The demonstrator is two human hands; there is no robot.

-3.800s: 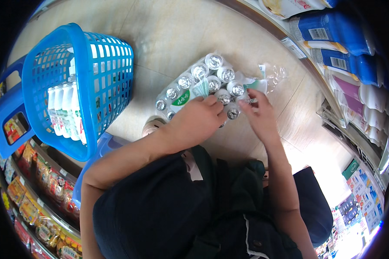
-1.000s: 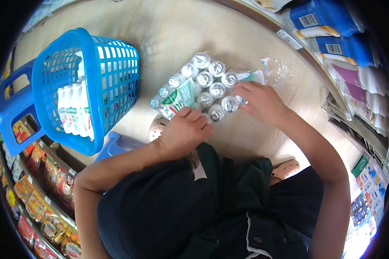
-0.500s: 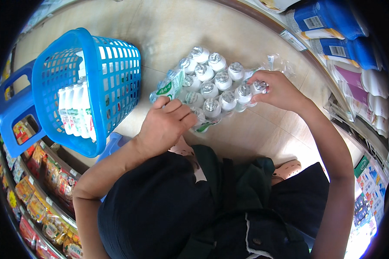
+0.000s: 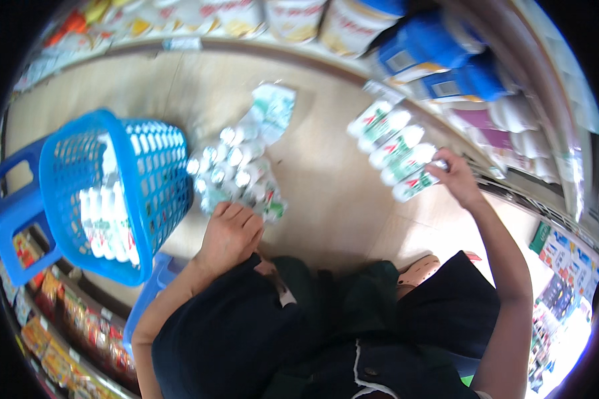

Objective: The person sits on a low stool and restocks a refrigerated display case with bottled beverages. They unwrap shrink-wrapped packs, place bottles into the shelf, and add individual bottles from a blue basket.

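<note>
My right hand (image 4: 455, 177) is closed on one end of a strip of small white bottles (image 4: 397, 151) with green and red print. It holds the strip out to the right, near the shelf edge. My left hand (image 4: 230, 233), fingers curled, grips the near edge of a clear plastic-wrapped pack of bottles (image 4: 235, 166) on the floor. Their silver tops face up, and a loose flap of the wrap (image 4: 273, 110) spreads out on the far side. Left of the pack, a blue plastic basket (image 4: 154, 179) holds more white bottles (image 4: 105, 223) standing close together.
Blue stools (image 4: 20, 219) stand beside and under the basket. Snack packets (image 4: 93, 306) fill a shelf at the lower left. Along the far side and right run shelves with tubs (image 4: 356, 26) and blue packages (image 4: 439, 43). Pale floor tiles (image 4: 319, 159) lie between.
My right hand has pulled a strip of bottles out of the pack and carried it right. My left hand stays at the pack, which now has fewer bottles. The view has shifted.
</note>
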